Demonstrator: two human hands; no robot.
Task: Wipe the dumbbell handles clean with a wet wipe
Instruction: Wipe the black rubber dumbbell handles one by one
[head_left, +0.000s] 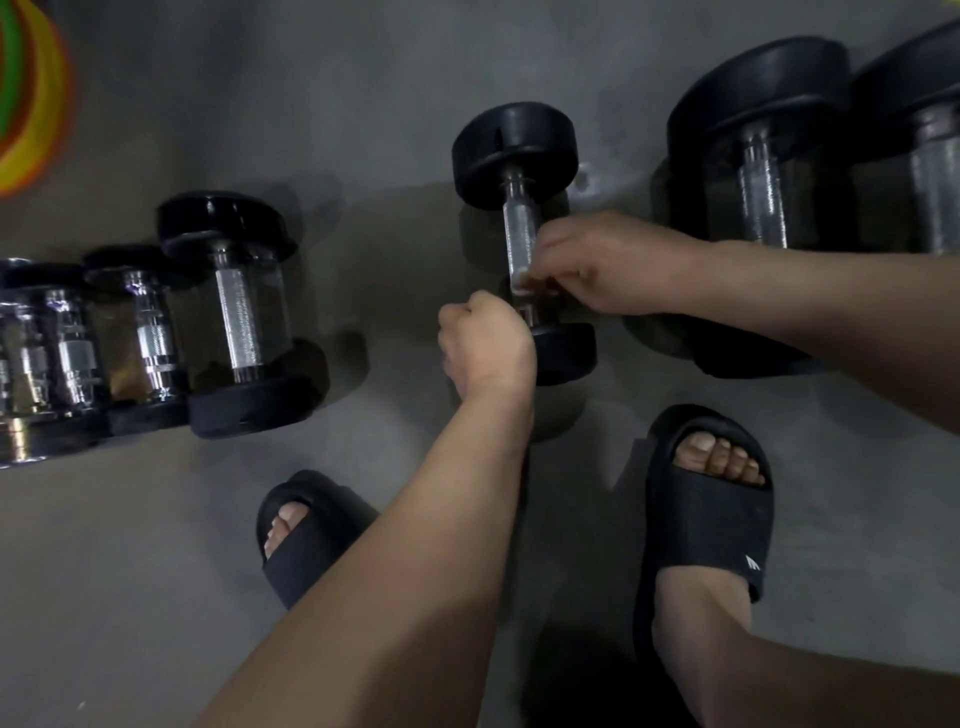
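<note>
Nearest are the person's two feet in black slides (711, 509) on the grey floor (156, 545), planted either side of the work.

Just beyond them the left grip (485, 343) is a curled fist at the near end of the middle dumbbell (514, 150), by its near head. The back of the hand hides the fingers, so I cannot tell whether they clasp the bar or only rest there; it looks like a steadying hold.

The right grip (597, 265) comes in from the right and pinches a small white wipe (519, 283) against the handle (519, 228), low on the bar and close to the left fist. The dumbbell lies on the floor with one head toward the feet and one away.

So the task is mid-way through this one handle. The wipe sits at its near end, and the knurled stretch beyond it shows bare. Whether that part is already wiped cannot be read from its sheen.

To the left lie three dumbbells (234, 312) side by side, and to the right two larger ones (758, 197), none of them touched. Nothing shows whether they are cleaned, so up to five handles may remain.

Farthest, at the top left corner, are some bright rings (26, 93).
</note>
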